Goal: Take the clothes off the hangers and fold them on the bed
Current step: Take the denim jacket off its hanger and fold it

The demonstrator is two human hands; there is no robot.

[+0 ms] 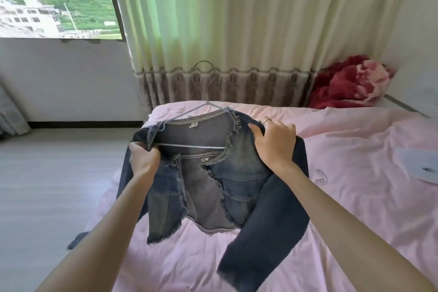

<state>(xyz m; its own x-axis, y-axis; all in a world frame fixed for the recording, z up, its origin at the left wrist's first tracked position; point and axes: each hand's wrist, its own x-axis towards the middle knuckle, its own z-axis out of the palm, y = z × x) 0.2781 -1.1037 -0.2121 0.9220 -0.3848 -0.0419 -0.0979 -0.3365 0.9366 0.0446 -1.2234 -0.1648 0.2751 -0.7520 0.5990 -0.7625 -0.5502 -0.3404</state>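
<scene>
A dark denim jacket (237, 180) with frayed edges hangs on a thin grey wire hanger (192, 146), held up over the pink bed (355, 149). My left hand (143, 161) grips the jacket's left shoulder together with the hanger's left end. My right hand (275, 142) grips the jacket's right shoulder, a ring on one finger. The hanger's hook points up toward the curtain, and its right end is hidden under the denim. The right sleeve hangs down onto the sheet.
A red and pink blanket (350, 83) is heaped at the bed's far right corner. A grey folded item (419, 165) lies at the right edge of the bed. A curtain (237, 31) hangs behind the bed, with bare floor (59, 173) to the left.
</scene>
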